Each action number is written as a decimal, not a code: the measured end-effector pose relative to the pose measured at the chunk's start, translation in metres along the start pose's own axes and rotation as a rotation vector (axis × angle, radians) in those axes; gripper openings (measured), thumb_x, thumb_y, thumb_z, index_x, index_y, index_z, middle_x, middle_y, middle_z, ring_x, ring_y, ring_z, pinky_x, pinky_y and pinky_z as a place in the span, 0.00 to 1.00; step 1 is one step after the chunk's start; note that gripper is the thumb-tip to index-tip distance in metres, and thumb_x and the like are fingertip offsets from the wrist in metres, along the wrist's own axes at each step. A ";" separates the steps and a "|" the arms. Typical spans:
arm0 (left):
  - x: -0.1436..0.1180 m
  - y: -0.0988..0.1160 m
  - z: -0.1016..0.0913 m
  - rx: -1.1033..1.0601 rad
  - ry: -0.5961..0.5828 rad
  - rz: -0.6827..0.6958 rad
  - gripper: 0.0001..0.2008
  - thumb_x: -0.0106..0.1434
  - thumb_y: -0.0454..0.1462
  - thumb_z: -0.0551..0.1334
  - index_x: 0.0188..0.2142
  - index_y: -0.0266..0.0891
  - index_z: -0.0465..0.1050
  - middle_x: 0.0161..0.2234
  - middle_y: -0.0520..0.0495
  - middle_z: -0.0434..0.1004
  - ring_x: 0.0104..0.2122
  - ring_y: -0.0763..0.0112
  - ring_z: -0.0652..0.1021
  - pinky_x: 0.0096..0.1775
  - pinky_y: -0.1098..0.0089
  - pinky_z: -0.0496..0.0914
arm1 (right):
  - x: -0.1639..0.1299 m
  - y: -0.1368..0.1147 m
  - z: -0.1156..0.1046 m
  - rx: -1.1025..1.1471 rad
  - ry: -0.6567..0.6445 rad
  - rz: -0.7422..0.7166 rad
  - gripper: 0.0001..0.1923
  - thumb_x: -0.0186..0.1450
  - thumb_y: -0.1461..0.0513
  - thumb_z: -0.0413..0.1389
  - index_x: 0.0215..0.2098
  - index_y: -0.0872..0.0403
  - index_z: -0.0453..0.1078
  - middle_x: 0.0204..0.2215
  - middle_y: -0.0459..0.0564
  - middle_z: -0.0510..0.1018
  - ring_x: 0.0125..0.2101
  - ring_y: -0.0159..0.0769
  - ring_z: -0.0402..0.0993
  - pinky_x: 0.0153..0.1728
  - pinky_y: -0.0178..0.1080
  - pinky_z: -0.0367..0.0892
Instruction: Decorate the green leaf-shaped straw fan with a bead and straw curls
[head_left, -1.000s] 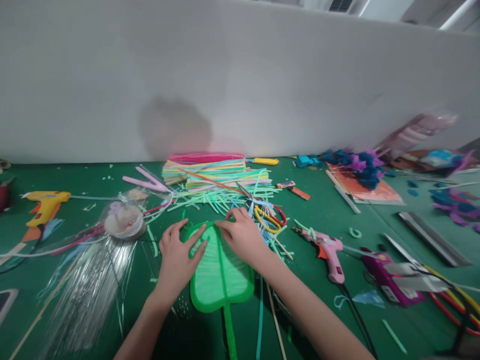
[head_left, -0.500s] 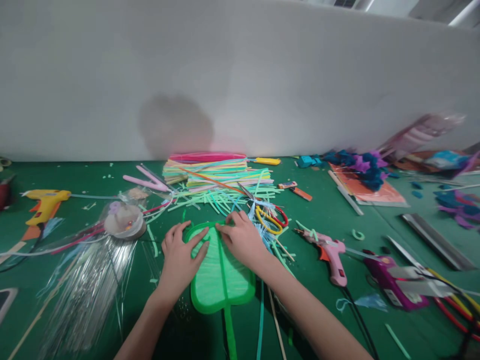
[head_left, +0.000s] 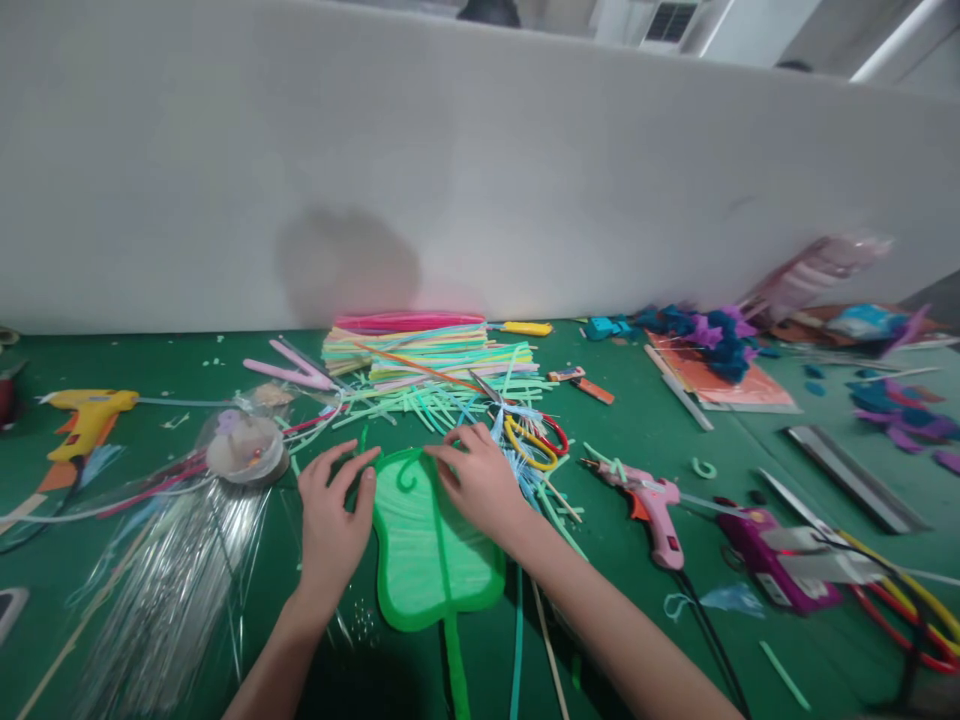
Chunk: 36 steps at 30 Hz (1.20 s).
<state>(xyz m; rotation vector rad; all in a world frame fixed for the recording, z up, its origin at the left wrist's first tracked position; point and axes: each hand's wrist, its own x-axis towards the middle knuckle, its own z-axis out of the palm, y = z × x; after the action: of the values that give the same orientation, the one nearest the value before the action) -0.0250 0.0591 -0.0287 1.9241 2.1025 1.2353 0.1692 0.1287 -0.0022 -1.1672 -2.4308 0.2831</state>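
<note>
A green hand fan (head_left: 420,585) lies flat, with a straight rib down its middle and its handle (head_left: 456,665) pointing towards me. On its upper left part sits a small dark green curl (head_left: 407,472). My left hand (head_left: 334,515) is beside the fan's left edge, fingers apart, with nothing in them; its thumb is close to the rim. My right hand (head_left: 484,490) rests over the fan's upper right part, its thumb and index finger closed at the top rim near the curl's end. Its palm hides part of the fan.
Behind the fan lies a pile of coloured pipe cleaners (head_left: 420,350) with scissors (head_left: 536,440). A pink glue gun (head_left: 652,505) and a purple device (head_left: 787,565) are on the right. At left are a yellow glue gun (head_left: 90,415), a plastic cup (head_left: 251,455) and clear strips (head_left: 187,580).
My left hand has moved off the fan to the left, uncovering the curl. My right hand stays at the top rim. The view has shifted slightly.
</note>
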 end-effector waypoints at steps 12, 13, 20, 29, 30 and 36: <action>0.000 -0.023 0.005 0.174 0.002 0.043 0.15 0.68 0.36 0.53 0.48 0.40 0.76 0.47 0.40 0.74 0.49 0.56 0.71 0.53 0.52 0.64 | -0.004 0.004 -0.014 0.028 0.114 0.028 0.15 0.67 0.67 0.53 0.50 0.54 0.75 0.40 0.55 0.75 0.42 0.45 0.66 0.44 0.45 0.66; 0.000 -0.026 0.005 0.187 -0.009 0.046 0.15 0.68 0.35 0.53 0.47 0.41 0.76 0.47 0.40 0.74 0.49 0.56 0.71 0.53 0.52 0.64 | -0.007 0.006 -0.024 0.065 0.180 0.046 0.15 0.67 0.66 0.53 0.50 0.54 0.75 0.40 0.55 0.76 0.42 0.44 0.67 0.45 0.45 0.67; 0.001 -0.038 0.006 0.264 -0.071 0.059 0.13 0.66 0.41 0.57 0.42 0.44 0.79 0.46 0.40 0.74 0.50 0.52 0.69 0.53 0.50 0.62 | -0.046 0.028 -0.091 0.119 0.549 0.331 0.11 0.67 0.64 0.52 0.44 0.52 0.76 0.37 0.51 0.79 0.39 0.41 0.72 0.41 0.43 0.68; 0.014 -0.032 -0.006 0.267 -0.135 0.098 0.15 0.67 0.45 0.51 0.35 0.40 0.71 0.39 0.40 0.75 0.42 0.54 0.72 0.46 0.56 0.64 | -0.079 0.036 -0.080 0.192 0.426 0.392 0.11 0.67 0.64 0.52 0.44 0.52 0.76 0.38 0.51 0.80 0.39 0.41 0.73 0.41 0.44 0.69; 0.014 -0.029 -0.007 0.263 -0.109 0.076 0.15 0.68 0.46 0.50 0.36 0.40 0.70 0.37 0.40 0.75 0.40 0.54 0.73 0.45 0.56 0.65 | -0.080 0.035 -0.077 0.214 0.409 0.383 0.12 0.67 0.64 0.52 0.44 0.52 0.76 0.38 0.51 0.80 0.40 0.41 0.74 0.42 0.43 0.69; 0.011 -0.006 -0.015 0.191 0.047 -0.100 0.16 0.68 0.49 0.51 0.40 0.40 0.67 0.35 0.44 0.75 0.35 0.59 0.76 0.37 0.62 0.69 | -0.080 0.020 -0.063 0.340 0.303 0.326 0.12 0.68 0.65 0.52 0.44 0.52 0.75 0.39 0.52 0.79 0.41 0.41 0.74 0.44 0.42 0.69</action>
<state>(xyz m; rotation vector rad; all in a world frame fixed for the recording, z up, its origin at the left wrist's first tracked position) -0.0402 0.0614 -0.0166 1.8483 2.3882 1.1080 0.2567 0.0786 0.0234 -1.3334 -1.8423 0.5498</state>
